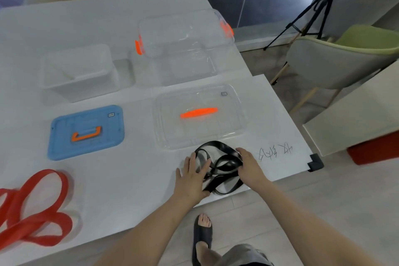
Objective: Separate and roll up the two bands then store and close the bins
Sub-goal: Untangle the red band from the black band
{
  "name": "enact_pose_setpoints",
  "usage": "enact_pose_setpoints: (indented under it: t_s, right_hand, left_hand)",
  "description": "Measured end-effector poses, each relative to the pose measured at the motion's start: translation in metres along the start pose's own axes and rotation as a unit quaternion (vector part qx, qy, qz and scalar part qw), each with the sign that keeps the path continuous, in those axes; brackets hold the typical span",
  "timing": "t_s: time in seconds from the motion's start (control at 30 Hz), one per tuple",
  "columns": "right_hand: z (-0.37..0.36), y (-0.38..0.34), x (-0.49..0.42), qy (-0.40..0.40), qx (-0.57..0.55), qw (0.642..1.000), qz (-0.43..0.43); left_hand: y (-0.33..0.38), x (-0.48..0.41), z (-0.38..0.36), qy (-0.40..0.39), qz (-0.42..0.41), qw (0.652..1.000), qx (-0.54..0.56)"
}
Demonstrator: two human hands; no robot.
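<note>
The black band is lying in a loose tangle of loops near the front edge of the white table, just in front of the clear lid with its orange handle. The left hand is pressing flat on the tangle's left side, fingers spread and gripping nothing; the right hand is curling over the right side, fingers bent down onto the loops (whether it is actually pinching a strand I cannot tell). The band is looking thin, flat, limp and light, probably rubbery, so it should be sliding and springing open easily; taking it by one free loop and winding from there seems wisest. The red band, wider and matte, is sprawling well apart at the far left. Beyond are sitting a blue lid, a white bin and a clear bin, both open.
</note>
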State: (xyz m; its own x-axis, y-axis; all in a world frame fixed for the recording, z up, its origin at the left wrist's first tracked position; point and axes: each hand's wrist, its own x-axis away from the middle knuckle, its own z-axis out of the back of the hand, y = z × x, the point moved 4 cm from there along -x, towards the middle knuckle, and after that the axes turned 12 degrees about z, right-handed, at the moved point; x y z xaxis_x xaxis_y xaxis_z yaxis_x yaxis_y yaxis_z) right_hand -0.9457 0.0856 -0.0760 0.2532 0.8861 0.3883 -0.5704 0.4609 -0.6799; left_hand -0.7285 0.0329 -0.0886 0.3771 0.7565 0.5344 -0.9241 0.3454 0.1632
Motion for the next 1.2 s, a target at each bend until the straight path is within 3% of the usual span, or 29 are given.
enact_pose_setpoints:
  t_s: [0.27, 0.43, 0.57, 0.7, 1.2]
  right_hand:
    - [0.0, -0.001, 0.009, -0.09, 0.094, 0.99, 0.061]
    - [-0.005, 0.001, 0.013, -0.066, 0.181, 0.974, 0.12]
    - [-0.012, 0.009, 0.013, -0.065, 0.226, 0.965, 0.113]
    - [-0.014, 0.01, 0.01, -0.058, 0.223, 0.97, 0.083]
    - [-0.013, -0.019, 0.004, 0.001, 0.248, 0.964, 0.098]
  left_hand:
    - [0.01, -0.005, -0.009, -0.002, 0.004, 1.0, -0.02]
    - [0.011, -0.007, -0.01, -0.004, 0.002, 0.999, -0.033]
    - [0.012, -0.006, -0.01, 0.006, -0.002, 0.999, -0.035]
    - [0.008, -0.003, -0.01, -0.003, 0.0, 1.0, -0.031]
    - [-0.016, 0.003, 0.01, -0.008, 0.021, 1.0, 0.02]
